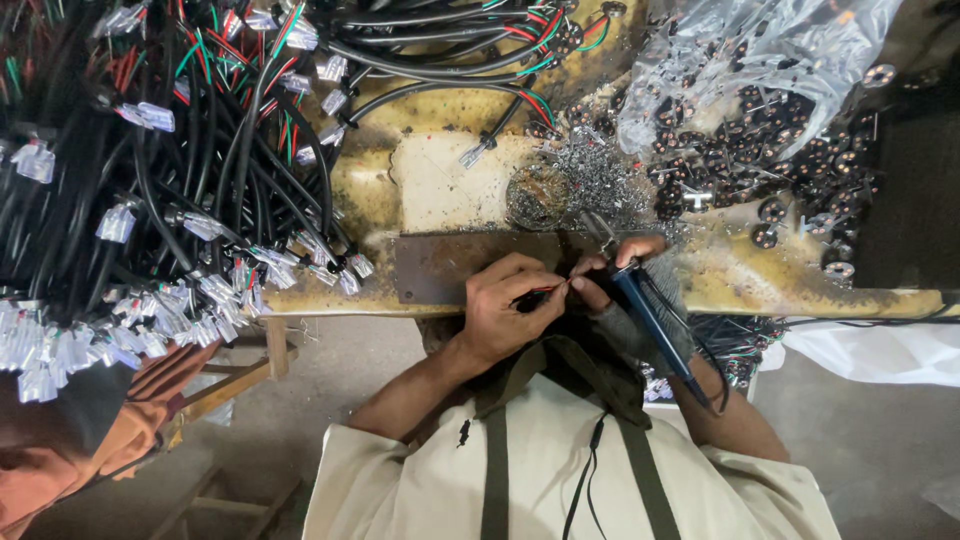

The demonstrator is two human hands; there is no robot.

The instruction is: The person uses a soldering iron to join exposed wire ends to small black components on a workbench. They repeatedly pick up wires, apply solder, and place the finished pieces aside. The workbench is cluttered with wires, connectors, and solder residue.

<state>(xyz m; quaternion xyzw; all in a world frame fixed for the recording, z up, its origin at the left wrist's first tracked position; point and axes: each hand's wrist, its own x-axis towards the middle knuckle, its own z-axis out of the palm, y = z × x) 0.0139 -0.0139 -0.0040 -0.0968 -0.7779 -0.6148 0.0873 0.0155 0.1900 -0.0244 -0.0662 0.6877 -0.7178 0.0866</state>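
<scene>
From the head camera, your left hand (505, 305) pinches a thin red wire (543, 290) between thumb and forefinger, its long axis running level toward your right hand (612, 272), so the bare tip sits just beside those fingers over the rusty metal plate (440, 265). Your right hand is wrapped around a blue-handled soldering iron (655, 322), slanting down toward your chest, with its tip hidden behind the fingers; glossy black cables (200, 150) with clear plastic plugs lie heaped well to the left, small round black parts (770, 150) to the right under crinkled film
</scene>
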